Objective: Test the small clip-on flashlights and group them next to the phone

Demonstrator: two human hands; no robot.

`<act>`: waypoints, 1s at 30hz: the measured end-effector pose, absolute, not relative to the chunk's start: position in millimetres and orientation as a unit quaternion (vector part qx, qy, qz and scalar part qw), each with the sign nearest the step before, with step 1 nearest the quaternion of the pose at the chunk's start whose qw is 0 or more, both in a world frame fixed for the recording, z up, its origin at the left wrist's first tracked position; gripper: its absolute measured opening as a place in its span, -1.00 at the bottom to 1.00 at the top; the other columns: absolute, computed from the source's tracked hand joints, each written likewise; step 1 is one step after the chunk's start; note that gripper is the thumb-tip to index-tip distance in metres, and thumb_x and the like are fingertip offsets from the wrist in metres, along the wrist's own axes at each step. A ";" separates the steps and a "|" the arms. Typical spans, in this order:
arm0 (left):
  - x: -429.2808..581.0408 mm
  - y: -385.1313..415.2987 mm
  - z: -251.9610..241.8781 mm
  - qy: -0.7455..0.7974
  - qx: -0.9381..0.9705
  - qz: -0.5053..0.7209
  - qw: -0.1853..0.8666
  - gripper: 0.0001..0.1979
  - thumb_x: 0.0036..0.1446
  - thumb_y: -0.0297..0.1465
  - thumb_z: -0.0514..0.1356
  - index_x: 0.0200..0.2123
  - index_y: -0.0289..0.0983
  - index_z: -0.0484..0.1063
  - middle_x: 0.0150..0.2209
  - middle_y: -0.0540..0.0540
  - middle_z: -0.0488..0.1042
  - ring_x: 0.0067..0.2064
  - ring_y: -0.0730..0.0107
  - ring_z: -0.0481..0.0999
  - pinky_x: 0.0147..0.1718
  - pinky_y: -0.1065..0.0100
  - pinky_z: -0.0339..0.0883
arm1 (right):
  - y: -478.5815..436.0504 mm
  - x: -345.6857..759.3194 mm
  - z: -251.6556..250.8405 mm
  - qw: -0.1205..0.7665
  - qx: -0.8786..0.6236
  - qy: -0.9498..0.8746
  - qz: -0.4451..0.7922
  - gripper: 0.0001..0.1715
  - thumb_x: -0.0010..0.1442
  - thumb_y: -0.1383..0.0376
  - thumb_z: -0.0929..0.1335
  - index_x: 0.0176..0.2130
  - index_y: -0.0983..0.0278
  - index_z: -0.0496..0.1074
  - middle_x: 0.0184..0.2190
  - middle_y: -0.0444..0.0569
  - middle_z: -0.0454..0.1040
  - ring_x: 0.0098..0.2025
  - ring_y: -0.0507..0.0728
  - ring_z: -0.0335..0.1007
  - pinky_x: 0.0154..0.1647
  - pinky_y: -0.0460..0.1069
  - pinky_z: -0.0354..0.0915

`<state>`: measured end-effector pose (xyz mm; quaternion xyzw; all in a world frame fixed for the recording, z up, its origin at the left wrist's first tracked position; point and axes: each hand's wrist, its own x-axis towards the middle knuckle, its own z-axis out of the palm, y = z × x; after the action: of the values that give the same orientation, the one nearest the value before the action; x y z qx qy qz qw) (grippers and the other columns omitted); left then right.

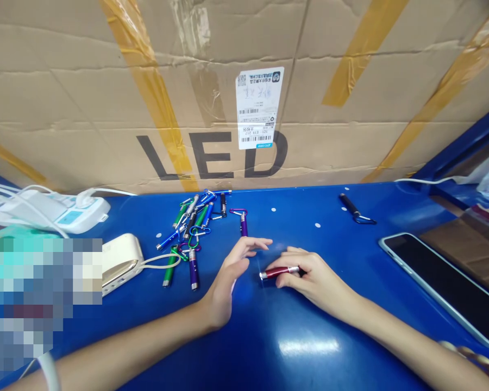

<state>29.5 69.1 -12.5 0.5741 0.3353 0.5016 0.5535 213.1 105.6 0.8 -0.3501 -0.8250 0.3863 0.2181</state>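
Cardboard box (330, 152): at the desk's (252, 353) far edge, contents hidden.
Left hand (227, 285): loosely spread, near a purple penlight (244, 225).
Right hand (315, 276): pinching a red penlight (277, 272).

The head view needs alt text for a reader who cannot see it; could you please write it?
The right hand holds a red penlight beside the open left hand over a blue table. More penlights in several colours lie clustered at the left, before a cardboard box marked LED.
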 end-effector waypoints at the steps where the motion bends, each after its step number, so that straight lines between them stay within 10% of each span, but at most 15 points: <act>1: 29.5 69.3 -12.7 0.334 0.574 0.501 0.555 -0.70 0.18 -0.41 -0.13 -0.13 -0.24 0.32 0.03 -0.12 0.35 0.14 0.15 0.21 0.05 0.24 0.01 | 105.6 213.0 0.9 0.224 -0.345 -0.826 0.386 -0.80 0.17 0.19 0.36 -0.32 0.21 0.57 -0.38 -0.11 0.59 -0.32 0.08 0.39 -0.21 -0.03 0.22; 30: 28.8 70.2 -14.1 0.341 0.571 0.494 0.560 -0.70 0.18 -0.33 -0.12 -0.13 -0.25 0.32 0.03 -0.13 0.36 0.14 0.12 0.21 0.07 0.21 0.01 | 105.1 212.9 2.5 0.209 -0.356 -0.825 0.384 -0.80 0.16 0.18 0.37 -0.28 0.20 0.56 -0.36 -0.09 0.58 -0.29 0.10 0.38 -0.20 0.00 0.22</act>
<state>28.8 70.2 -14.1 0.5707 0.3409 0.4940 0.5603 212.9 105.1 2.5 -0.3564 -0.8255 0.3844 0.2093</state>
